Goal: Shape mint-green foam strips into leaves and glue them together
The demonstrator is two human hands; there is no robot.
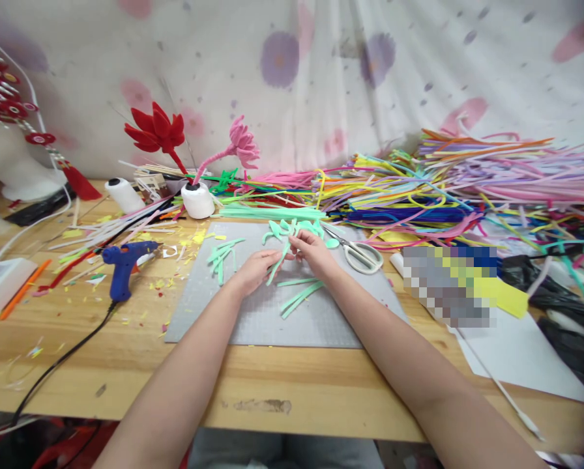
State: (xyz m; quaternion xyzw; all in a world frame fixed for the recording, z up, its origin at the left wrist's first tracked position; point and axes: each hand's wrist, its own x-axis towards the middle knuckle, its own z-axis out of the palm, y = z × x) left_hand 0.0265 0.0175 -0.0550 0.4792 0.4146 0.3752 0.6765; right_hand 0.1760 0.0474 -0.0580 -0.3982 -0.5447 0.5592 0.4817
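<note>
Over the middle of a grey cutting mat (pixel 253 326), my left hand (pixel 259 270) and my right hand (pixel 311 251) are both closed on one mint-green pipe cleaner (pixel 276 266), its free end slanting down past my left fingers. Just behind my hands lie several bent mint-green pipe cleaner pieces (pixel 276 229). Short cut lengths of pipe cleaner (pixel 219 260) rest to the left on the mat. More straight lengths (pixel 299 299) lie in front of my right hand. Scissors (pixel 363 256) with pale handles sit to the right, blades pointing toward the green pieces.
A blue glue gun (pixel 122 270) with a black cord lies left of the mat. A red flower (pixel 158 130) and a pink flower (pixel 244 144) rise behind it from a white spool (pixel 197 200). Heaped coloured pipe cleaners (pixel 419 189) line the back. White paper (pixel 521 355) lies at right.
</note>
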